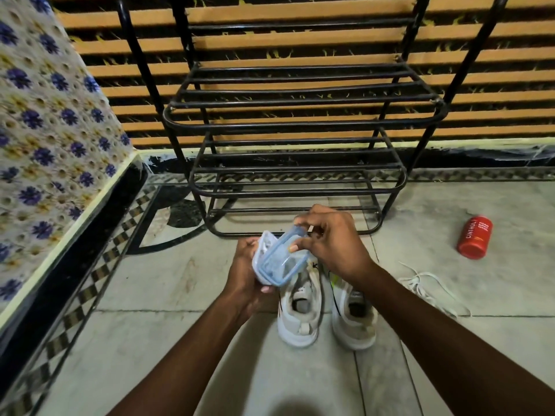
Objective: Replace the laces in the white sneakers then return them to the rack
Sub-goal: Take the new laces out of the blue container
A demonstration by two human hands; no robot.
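Two white sneakers [326, 310] stand side by side on the floor, toes toward the black metal shoe rack [288, 121], with no laces showing in them. Above them I hold a small clear plastic container with a blue-rimmed lid [279, 259]. My left hand [246, 274] grips the container from below and behind. My right hand [327, 238] pinches the lid's upper edge, which is tilted up from the box. Something white shows inside the container. A loose white lace [432, 286] lies on the floor to the right of the sneakers.
A red can [474, 237] lies on its side on the tiled floor at the right. A floral-covered bed or mattress [51, 130] with a dark frame runs along the left. The rack's shelves hold nothing. A slatted wall stands behind it.
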